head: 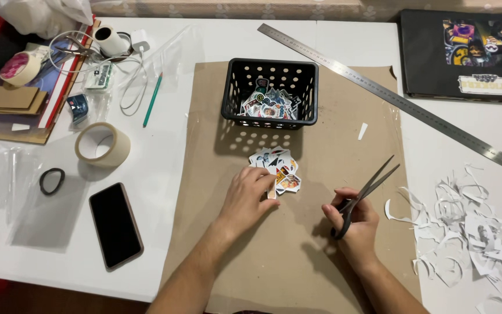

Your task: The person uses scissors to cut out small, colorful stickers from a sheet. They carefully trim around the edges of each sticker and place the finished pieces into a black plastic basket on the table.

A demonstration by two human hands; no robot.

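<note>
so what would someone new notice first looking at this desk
Probably the black plastic basket full of cut-out stickers at the top of the brown cardboard sheet, with a small pile of colourful stickers just below it under the left hand. Next, the black-handled scissors in the right hand, and the long steel ruler lying diagonally behind.

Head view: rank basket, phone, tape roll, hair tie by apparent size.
1. Basket
2. Phone, though it lies nearer the camera, so the gap is unsure
3. Tape roll
4. Hair tie
</note>
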